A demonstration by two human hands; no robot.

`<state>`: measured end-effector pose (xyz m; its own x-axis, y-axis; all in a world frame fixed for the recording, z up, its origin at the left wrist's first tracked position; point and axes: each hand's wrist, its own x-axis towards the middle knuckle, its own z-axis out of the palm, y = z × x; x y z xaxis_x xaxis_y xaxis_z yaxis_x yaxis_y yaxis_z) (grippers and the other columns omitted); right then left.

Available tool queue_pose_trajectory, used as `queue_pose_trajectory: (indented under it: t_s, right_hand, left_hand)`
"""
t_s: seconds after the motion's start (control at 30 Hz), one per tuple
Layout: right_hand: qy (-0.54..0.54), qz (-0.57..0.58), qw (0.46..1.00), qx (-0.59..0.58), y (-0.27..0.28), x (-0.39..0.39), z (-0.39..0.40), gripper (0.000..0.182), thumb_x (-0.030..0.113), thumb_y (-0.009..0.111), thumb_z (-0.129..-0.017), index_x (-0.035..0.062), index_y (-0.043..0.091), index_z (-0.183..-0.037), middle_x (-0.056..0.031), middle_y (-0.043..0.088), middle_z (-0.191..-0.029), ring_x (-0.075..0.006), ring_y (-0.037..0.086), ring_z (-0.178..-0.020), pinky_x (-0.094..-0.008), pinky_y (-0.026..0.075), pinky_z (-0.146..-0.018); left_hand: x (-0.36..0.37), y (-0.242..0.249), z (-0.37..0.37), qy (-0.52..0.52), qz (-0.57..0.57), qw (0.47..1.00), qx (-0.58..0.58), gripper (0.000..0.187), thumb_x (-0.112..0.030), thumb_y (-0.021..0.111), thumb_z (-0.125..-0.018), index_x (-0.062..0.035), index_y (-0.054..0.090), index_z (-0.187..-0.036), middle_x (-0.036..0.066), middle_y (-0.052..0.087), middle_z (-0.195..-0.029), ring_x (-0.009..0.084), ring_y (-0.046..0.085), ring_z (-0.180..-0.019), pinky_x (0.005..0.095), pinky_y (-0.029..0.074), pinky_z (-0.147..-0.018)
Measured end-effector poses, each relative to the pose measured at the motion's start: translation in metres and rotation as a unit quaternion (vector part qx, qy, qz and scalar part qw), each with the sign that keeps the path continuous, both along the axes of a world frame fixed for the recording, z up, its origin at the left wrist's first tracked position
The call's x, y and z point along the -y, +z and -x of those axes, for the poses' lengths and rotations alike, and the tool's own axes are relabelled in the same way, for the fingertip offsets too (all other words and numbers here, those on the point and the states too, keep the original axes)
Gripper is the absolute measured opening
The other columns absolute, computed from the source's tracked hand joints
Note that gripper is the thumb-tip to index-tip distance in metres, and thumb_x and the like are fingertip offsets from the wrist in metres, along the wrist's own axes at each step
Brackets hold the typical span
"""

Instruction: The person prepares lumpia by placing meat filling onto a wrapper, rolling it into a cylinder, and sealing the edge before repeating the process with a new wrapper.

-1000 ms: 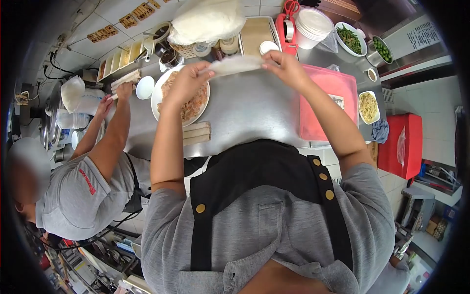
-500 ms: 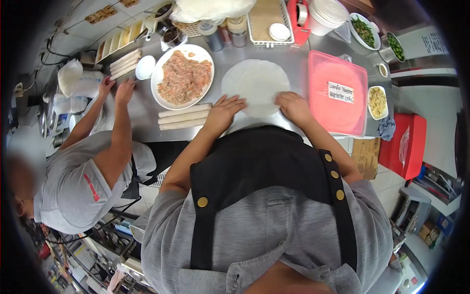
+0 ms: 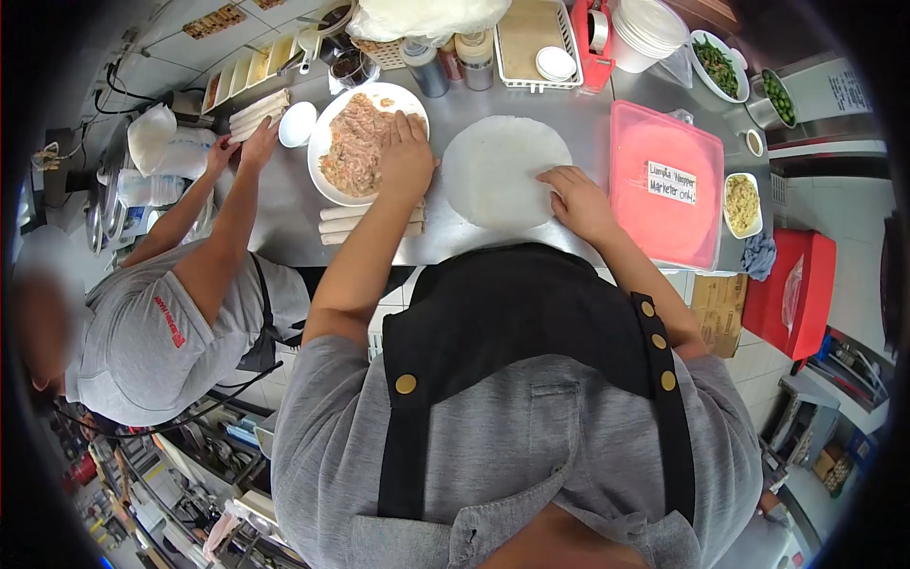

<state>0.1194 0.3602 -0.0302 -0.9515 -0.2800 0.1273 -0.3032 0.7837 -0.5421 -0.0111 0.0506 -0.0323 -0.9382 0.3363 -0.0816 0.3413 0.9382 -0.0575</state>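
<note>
Wrapper (image 3: 498, 171): flat on counter (image 3: 590, 119), beside the meat (image 3: 351, 142), likely for short reach.
Left hand (image 3: 406, 156): fingers on meat; whether gripping, cannot tell.
Right hand (image 3: 576, 199): finger and thumb parted, at wrapper's right edge, perhaps steadying it.

A white label (image 3: 672, 182) on the pink box (image 3: 654, 232) reads "Lumpia Wrapper Marketer only" by hand, its second word slightly unclear. The red print (image 3: 171, 322) on a co-worker's grey shirt (image 3: 133, 365) and the wall sheet's (image 3: 846, 92) small lines are illegible.
</note>
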Motion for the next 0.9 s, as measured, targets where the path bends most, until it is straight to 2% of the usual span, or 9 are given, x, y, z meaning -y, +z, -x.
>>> queue_pose_trajectory:
  t_s: [0.07, 0.2, 0.3, 0.37, 0.47, 0.6, 0.67, 0.77, 0.9]
  right_hand:
    - [-0.009, 0.014, 1.000, 0.001, 0.003, -0.003, -0.002, 0.038, 0.003, 0.064, -0.086, 0.0101, 0.066, -0.123, -0.0092, 0.067, -0.122, -0.0307, 0.061, -0.122, -0.0426, 0.051, -0.102]
    - [-0.043, 0.046, 0.998, 0.009, 0.006, -0.010, -0.007, 0.035, 0.003, 0.065, -0.087, 0.0092, 0.067, -0.121, -0.0100, 0.068, -0.120, -0.0319, 0.061, -0.121, -0.0430, 0.051, -0.102]
    - [-0.044, 0.054, 0.997, 0.016, 0.006, -0.014, -0.006, 0.033, 0.003, 0.065, -0.087, 0.0083, 0.067, -0.119, -0.0106, 0.068, -0.121, -0.0325, 0.061, -0.121, -0.0435, 0.051, -0.102]
    - [-0.040, 0.058, 0.998, 0.004, 0.007, -0.014, -0.005, 0.032, 0.003, 0.065, -0.087, 0.0080, 0.068, -0.118, -0.0107, 0.068, -0.121, -0.0325, 0.061, -0.121, -0.0436, 0.051, -0.101]
    - [-0.033, 0.065, 0.997, -0.004, 0.012, -0.014, -0.005, 0.031, 0.003, 0.065, -0.087, 0.0073, 0.068, -0.118, -0.0110, 0.068, -0.121, -0.0323, 0.060, -0.121, -0.0436, 0.051, -0.101]
    - [-0.057, 0.074, 0.996, 0.004, 0.019, -0.017, -0.008, 0.030, 0.003, 0.064, -0.088, 0.0063, 0.068, -0.117, -0.0108, 0.068, -0.122, -0.0323, 0.060, -0.121, -0.0429, 0.051, -0.100]
    - [-0.057, 0.077, 0.995, 0.022, 0.019, -0.021, -0.011, 0.030, 0.002, 0.064, -0.089, 0.0055, 0.068, -0.118, -0.0121, 0.068, -0.123, -0.0336, 0.060, -0.121, -0.0436, 0.050, -0.102]
    - [-0.050, 0.070, 0.996, 0.030, 0.014, -0.022, -0.012, 0.029, 0.003, 0.064, -0.090, 0.0053, 0.068, -0.118, -0.0118, 0.068, -0.123, -0.0334, 0.060, -0.121, -0.0433, 0.051, -0.101]
    - [-0.041, 0.104, 0.991, 0.070, 0.022, -0.014, -0.007, 0.027, 0.004, 0.065, -0.090, 0.0060, 0.069, -0.117, -0.0105, 0.069, -0.122, -0.0321, 0.060, -0.120, -0.0425, 0.051, -0.098]
  left_hand:
    - [0.001, -0.030, 0.005, 0.004, 0.006, 0.995, -0.095, 0.061, -0.017, 0.059, -0.098, 0.0131, 0.041, -0.149, 0.035, 0.038, -0.157, 0.0433, 0.044, -0.145, 0.0445, 0.040, -0.120]
    - [0.002, -0.045, 0.009, 0.017, -0.035, 0.994, -0.104, 0.052, -0.008, 0.045, -0.101, 0.0135, 0.042, -0.148, 0.034, 0.039, -0.157, 0.0422, 0.045, -0.145, 0.0446, 0.041, -0.119]
    - [0.002, -0.049, 0.009, 0.020, -0.069, 0.990, -0.122, 0.051, -0.008, 0.045, -0.101, 0.0123, 0.044, -0.147, 0.033, 0.041, -0.157, 0.0409, 0.046, -0.145, 0.0446, 0.042, -0.118]
    - [0.004, -0.054, 0.012, 0.014, -0.091, 0.990, -0.109, 0.052, -0.009, 0.054, -0.098, 0.0087, 0.047, -0.146, 0.030, 0.042, -0.157, 0.0410, 0.043, -0.147, 0.0462, 0.040, -0.120]
    - [0.005, -0.020, 0.000, -0.003, -0.152, 0.987, -0.046, 0.061, -0.015, 0.070, -0.090, 0.0046, 0.049, -0.145, 0.028, 0.042, -0.157, 0.0421, 0.041, -0.147, 0.0479, 0.036, -0.121]
    - [0.027, 0.022, -0.014, -0.072, -0.160, 0.982, -0.063, 0.076, -0.019, 0.082, -0.080, 0.0016, 0.049, -0.146, 0.025, 0.042, -0.158, 0.0416, 0.040, -0.147, 0.0497, 0.033, -0.122]
    - [0.060, 0.016, -0.012, 0.041, -0.124, 0.980, -0.147, 0.079, -0.017, 0.087, -0.076, -0.0041, 0.053, -0.146, 0.024, 0.047, -0.155, 0.0428, 0.046, -0.142, 0.0467, 0.041, -0.117]
    - [0.082, 0.025, -0.014, 0.092, -0.156, 0.981, -0.073, 0.082, -0.014, 0.089, -0.072, -0.0089, 0.054, -0.146, 0.022, 0.049, -0.153, 0.0419, 0.051, -0.137, 0.0451, 0.046, -0.112]
    - [0.088, 0.031, -0.011, 0.092, -0.106, 0.987, -0.083, 0.076, -0.005, 0.084, -0.072, -0.0104, 0.057, -0.143, 0.017, 0.056, -0.145, 0.0360, 0.058, -0.130, 0.0406, 0.051, -0.106]
